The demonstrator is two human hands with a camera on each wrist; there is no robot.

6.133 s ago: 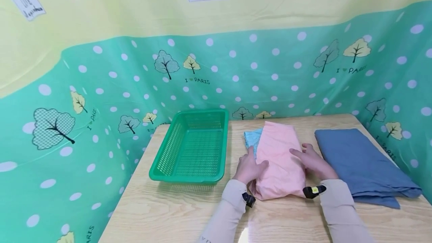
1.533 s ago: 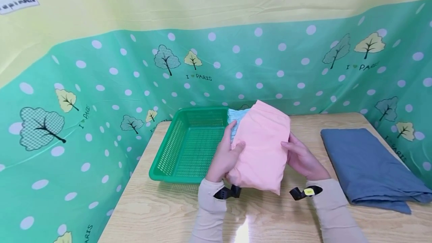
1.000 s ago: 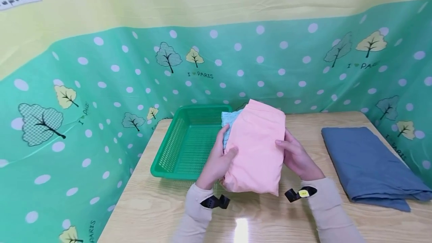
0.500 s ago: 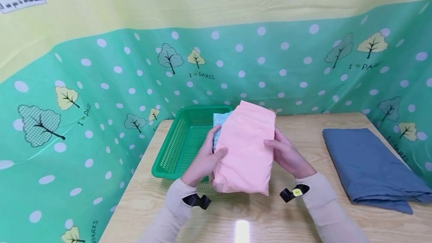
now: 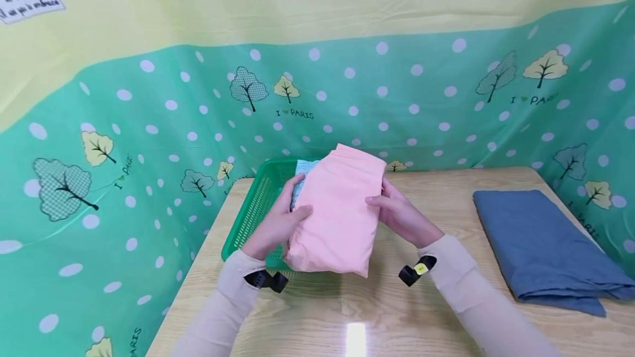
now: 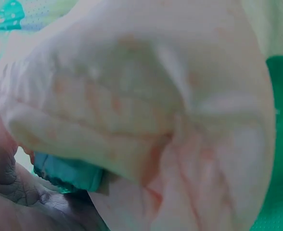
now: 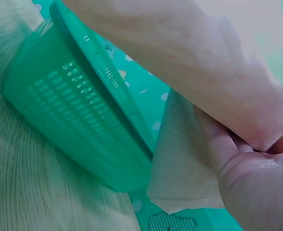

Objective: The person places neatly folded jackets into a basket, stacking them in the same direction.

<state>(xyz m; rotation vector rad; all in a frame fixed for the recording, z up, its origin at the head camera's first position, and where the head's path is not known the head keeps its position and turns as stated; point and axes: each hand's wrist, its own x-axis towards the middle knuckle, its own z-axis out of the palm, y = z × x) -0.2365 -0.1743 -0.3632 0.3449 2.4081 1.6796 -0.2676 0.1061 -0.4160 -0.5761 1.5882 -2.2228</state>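
A folded pink garment [image 5: 339,208] is held up off the table, tilted, over the right part of the green plastic basket [image 5: 243,230]. My left hand [image 5: 278,219] grips its left side, thumb on top. My right hand [image 5: 404,216] holds the right edge, its thumb on the front and the fingers behind. A light blue ribbed cloth [image 5: 303,168] peeks out behind the pink one by the left fingers. In the left wrist view the pink garment [image 6: 132,101] fills most of the picture. The right wrist view has the basket's slotted wall [image 7: 79,106] below the garment [image 7: 204,62].
A folded dark blue cloth [image 5: 541,247] lies at the right of the wooden table [image 5: 407,324]. Green and yellow printed curtains [image 5: 372,87] stand around the back and sides. Most of the basket's inside is hidden by the garment and left hand.
The pink garment and light blue cloth, lying on the table at first, have been lifted by both hands and carried left over the basket. The dark blue cloth stays in place.
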